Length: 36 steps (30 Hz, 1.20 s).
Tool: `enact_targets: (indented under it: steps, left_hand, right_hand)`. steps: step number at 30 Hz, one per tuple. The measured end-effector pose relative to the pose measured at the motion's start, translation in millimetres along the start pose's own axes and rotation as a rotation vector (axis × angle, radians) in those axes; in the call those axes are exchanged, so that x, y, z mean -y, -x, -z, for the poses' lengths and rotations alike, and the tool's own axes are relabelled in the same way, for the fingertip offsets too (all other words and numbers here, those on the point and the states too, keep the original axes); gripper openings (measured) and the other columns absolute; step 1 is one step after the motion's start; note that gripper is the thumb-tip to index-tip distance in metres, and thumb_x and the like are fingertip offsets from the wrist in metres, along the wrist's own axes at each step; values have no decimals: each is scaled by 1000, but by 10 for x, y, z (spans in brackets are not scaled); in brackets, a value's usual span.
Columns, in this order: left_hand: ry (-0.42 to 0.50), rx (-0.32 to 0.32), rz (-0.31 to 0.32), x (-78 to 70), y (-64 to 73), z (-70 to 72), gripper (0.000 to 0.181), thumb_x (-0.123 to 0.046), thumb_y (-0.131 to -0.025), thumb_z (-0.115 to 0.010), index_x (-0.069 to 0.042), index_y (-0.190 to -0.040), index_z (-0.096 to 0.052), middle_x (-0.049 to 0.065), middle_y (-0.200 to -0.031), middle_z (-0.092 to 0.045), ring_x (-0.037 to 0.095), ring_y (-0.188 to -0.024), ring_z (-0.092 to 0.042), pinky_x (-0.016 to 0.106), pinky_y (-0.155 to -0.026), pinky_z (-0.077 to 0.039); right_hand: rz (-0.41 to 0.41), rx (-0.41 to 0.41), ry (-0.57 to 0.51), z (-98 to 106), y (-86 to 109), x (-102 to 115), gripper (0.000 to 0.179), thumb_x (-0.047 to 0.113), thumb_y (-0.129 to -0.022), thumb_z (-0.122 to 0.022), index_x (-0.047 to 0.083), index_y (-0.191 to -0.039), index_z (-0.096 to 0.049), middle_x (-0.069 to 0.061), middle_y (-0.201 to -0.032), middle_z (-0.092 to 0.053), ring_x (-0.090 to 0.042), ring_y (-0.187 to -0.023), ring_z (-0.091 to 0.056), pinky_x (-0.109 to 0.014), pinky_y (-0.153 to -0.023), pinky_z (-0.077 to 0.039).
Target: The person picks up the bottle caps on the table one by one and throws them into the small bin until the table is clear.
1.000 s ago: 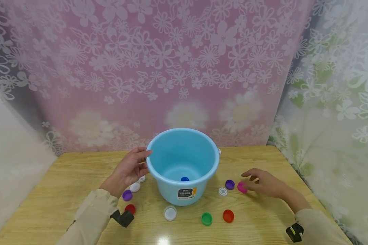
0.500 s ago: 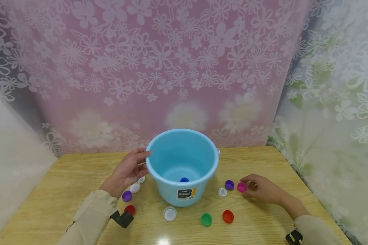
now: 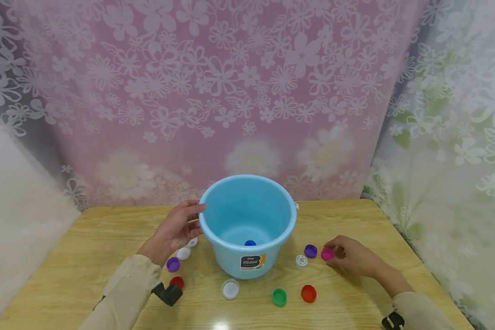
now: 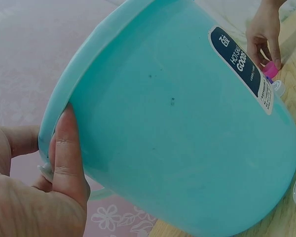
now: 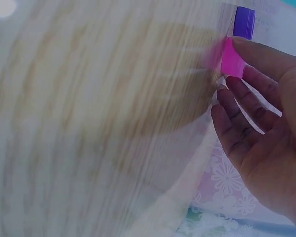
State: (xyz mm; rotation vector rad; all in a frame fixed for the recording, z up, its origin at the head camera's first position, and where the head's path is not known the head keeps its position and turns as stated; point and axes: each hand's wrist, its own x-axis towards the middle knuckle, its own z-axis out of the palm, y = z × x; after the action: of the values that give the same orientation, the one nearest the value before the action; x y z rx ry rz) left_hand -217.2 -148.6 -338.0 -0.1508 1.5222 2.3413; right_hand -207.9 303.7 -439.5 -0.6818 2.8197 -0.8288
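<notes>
A light blue bucket (image 3: 227, 259) stands on the wooden table, with a dark blue bottle cap (image 3: 250, 243) lying inside on its bottom. My left hand (image 3: 176, 229) grips the bucket's left rim; in the left wrist view the thumb and a finger (image 4: 66, 148) lie on either side of it. To the right of the bucket, my right hand (image 3: 352, 257) pinches a pink bottle cap (image 5: 233, 59) between thumb and fingers, down at the tabletop. A purple cap (image 3: 310, 250) and a white patterned cap (image 3: 301, 260) lie just left of that hand.
In front of the bucket lie a white cap (image 3: 230, 289), a green cap (image 3: 279, 297) and a red cap (image 3: 308, 293). Near the left forearm are another red cap (image 3: 177, 282), a purple cap (image 3: 173, 264) and white caps (image 3: 183, 253). A flowered curtain (image 3: 247, 101) hangs behind the table.
My right hand has lowered slightly, and its fingers have come around the pink cap. The left hand stays on the bucket's rim.
</notes>
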Motion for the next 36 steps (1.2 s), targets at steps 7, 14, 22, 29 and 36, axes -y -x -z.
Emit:
enact_targets:
  steps: [7, 14, 22, 29, 36]
  left_hand:
    - [-9, -2, -7, 9, -9, 7, 23, -15, -94, -62, -7, -110, -45, 10, -91, -55, 14, -58, -64, 26, -60, -57]
    - [-3, -5, -5, 22, -10, 8, 25, -15, -94, -63, -7, -110, -46, 10, -92, -54, 14, -58, -63, 26, -60, -57]
    - [-14, 3, -11, 21, -16, 19, 26, -15, -93, -64, -7, -110, -46, 10, -90, -55, 14, -57, -63, 26, -59, -56]
    - [-23, -11, -10, 15, -5, 27, 26, -16, -94, -62, -7, -112, -45, 10, -91, -54, 13, -56, -63, 25, -59, -56]
    - [-28, -9, -18, 18, -4, 10, 27, -16, -94, -62, -7, -114, -45, 9, -91, -53, 13, -55, -62, 24, -58, -56]
  right_hand:
    - [1, -7, 1, -21, -10, -37, 35, 24, -84, -75, 4, -110, -64, -1, -97, -58, -15, -83, -54, -29, -69, -49]
    - [-32, 12, -52, -17, 16, -21, 33, 21, -84, -75, 3, -109, -63, -2, -99, -58, -15, -84, -56, -28, -69, -50]
    - [-27, 19, -74, 20, 30, 0, 30, 18, -86, -73, 3, -109, -62, -1, -97, -60, -18, -87, -59, -30, -72, -52]
    - [16, 5, -47, 68, 23, 12, 37, 19, -89, -69, -1, -118, -59, -2, -99, -63, -17, -88, -60, -31, -75, -53]
    - [34, -67, -25, 305, 31, 42, 37, 22, -92, -65, -1, -121, -59, -3, -104, -63, -19, -89, -62, -29, -74, -54]
